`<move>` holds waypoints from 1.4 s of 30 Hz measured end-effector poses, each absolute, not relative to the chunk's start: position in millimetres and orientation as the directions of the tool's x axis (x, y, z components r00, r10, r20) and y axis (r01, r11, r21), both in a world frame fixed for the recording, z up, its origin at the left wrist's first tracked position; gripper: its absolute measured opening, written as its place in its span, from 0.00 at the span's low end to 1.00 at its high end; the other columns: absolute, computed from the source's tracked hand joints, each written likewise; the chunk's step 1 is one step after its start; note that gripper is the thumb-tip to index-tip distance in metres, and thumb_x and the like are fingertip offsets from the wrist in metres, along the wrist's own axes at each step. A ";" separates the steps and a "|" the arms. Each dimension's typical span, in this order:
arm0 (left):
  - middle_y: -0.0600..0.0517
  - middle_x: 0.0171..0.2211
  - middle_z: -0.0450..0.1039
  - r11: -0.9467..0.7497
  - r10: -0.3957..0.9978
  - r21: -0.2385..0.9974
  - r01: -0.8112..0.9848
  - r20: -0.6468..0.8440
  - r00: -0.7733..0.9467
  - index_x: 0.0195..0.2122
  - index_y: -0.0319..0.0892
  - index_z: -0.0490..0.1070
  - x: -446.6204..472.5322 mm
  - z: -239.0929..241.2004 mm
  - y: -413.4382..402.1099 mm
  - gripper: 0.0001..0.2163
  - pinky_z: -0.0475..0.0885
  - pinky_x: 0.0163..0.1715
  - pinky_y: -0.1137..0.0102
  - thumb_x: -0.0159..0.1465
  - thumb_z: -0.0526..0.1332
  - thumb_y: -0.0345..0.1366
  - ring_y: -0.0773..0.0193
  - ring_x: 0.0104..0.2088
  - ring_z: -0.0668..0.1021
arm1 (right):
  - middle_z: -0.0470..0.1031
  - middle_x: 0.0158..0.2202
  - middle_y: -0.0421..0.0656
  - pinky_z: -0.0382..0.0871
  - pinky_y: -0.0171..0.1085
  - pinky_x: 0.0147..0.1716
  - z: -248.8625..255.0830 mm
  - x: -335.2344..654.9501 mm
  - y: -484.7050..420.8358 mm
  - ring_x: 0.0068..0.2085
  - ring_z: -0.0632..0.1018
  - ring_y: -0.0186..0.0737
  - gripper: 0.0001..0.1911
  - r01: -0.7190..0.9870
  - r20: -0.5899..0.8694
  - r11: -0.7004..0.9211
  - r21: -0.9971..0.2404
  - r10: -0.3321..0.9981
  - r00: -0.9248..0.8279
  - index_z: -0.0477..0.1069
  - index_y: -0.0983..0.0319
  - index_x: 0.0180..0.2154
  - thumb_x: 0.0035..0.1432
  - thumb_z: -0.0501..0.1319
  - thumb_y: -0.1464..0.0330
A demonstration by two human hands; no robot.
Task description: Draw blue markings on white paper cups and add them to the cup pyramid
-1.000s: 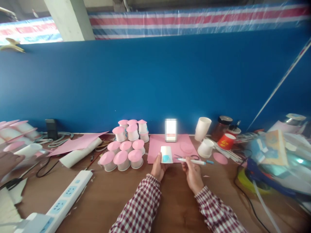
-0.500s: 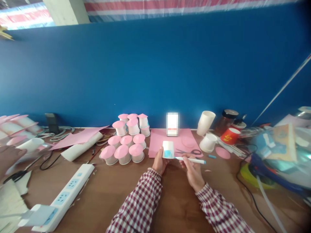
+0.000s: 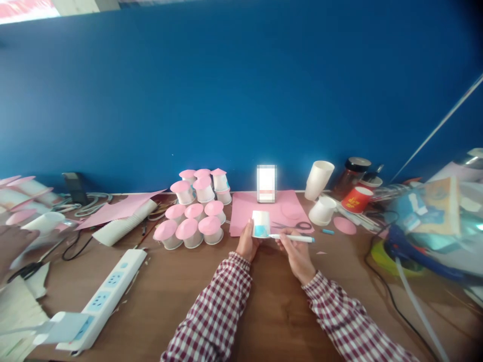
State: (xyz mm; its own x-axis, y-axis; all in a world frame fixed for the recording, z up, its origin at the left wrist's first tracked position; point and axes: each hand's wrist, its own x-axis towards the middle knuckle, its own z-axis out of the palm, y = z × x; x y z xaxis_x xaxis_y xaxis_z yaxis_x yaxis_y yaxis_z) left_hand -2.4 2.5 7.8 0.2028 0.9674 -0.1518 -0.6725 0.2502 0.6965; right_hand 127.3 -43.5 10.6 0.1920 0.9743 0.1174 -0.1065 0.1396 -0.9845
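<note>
My left hand (image 3: 247, 243) is closed round the side of a white paper cup (image 3: 260, 219), which carries a patch of light blue colour low on its wall. Between the fingers of my right hand (image 3: 298, 255) is a white marker (image 3: 300, 238) with a blue end; its tip points left and meets or nearly meets the blue patch. Black-handled scissors (image 3: 302, 225) lie on pink paper (image 3: 241, 211) just behind. A small blue marker cap (image 3: 328, 232) rests on the table to the right.
Several white cups with pink cone tops (image 3: 189, 230) stand at left. A power strip (image 3: 107, 296) lies front left. White cups (image 3: 322, 210), a red cup (image 3: 356, 199) and a lidded jar (image 3: 352, 176) are at right. Another person's hand (image 3: 15, 246) is at far left.
The view has tilted down slightly, so the scene sits differently in the frame. The marker has turned closer to level, its tip still by the cup's lower edge. Both hands keep their hold.
</note>
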 end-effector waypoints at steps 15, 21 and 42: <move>0.44 0.33 0.74 0.241 0.968 0.682 -0.690 -0.117 0.223 0.40 0.35 0.70 -0.7 7.7 1.0 0.21 0.70 0.40 0.64 0.57 0.59 0.50 0.58 0.36 0.77 | 0.73 0.25 0.41 0.67 0.33 0.24 16.0 123.4 -44.5 0.27 0.73 0.35 0.16 -0.108 0.101 0.121 -0.987 0.980 0.170 0.68 0.61 0.32 0.50 0.63 0.55; 0.46 0.32 0.74 0.227 0.972 0.689 -0.689 -0.115 0.206 0.38 0.35 0.70 -1.2 6.2 1.4 0.19 0.70 0.40 0.64 0.58 0.59 0.49 0.59 0.35 0.76 | 0.72 0.25 0.40 0.66 0.33 0.24 14.8 124.8 -43.7 0.27 0.72 0.34 0.15 -0.093 0.115 0.130 -0.987 0.982 0.149 0.68 0.61 0.31 0.51 0.62 0.55; 0.46 0.31 0.74 0.225 0.971 0.700 -0.678 -0.099 0.219 0.39 0.34 0.69 -0.8 4.3 3.3 0.20 0.70 0.38 0.63 0.59 0.57 0.49 0.59 0.33 0.76 | 0.71 0.25 0.40 0.65 0.32 0.25 13.9 126.7 -42.9 0.27 0.71 0.34 0.13 -0.058 0.166 0.172 -0.983 0.981 0.097 0.68 0.61 0.31 0.54 0.61 0.58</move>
